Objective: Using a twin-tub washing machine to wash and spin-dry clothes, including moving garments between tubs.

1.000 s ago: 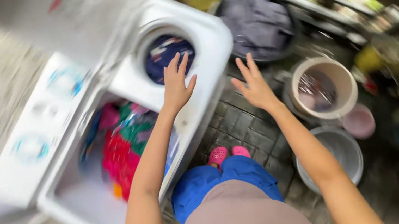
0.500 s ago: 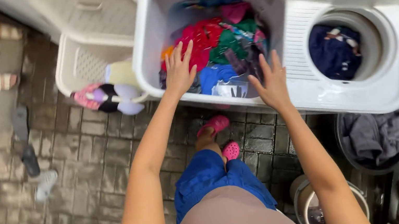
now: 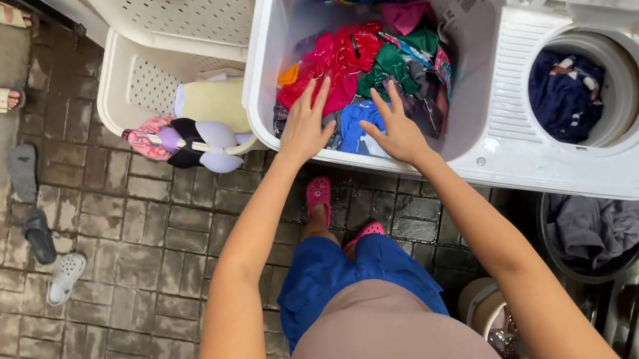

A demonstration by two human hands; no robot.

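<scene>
— Wet paving surrounds the washing machine point(image 3: 492, 145); where's the laundry point(image 3: 358, 72)?
— Heaped in its left tub. Left hand point(image 3: 303, 127) and right hand point(image 3: 395, 133), fingers spread and empty, hover over it. Best grip deep.

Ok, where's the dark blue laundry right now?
The dark blue laundry sits in the round tub on the washer's right side, beyond the right hand.

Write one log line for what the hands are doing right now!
left hand: open, over wet colourful clothes | right hand: open, same pile | white twin-tub washing machine: lid up
</scene>
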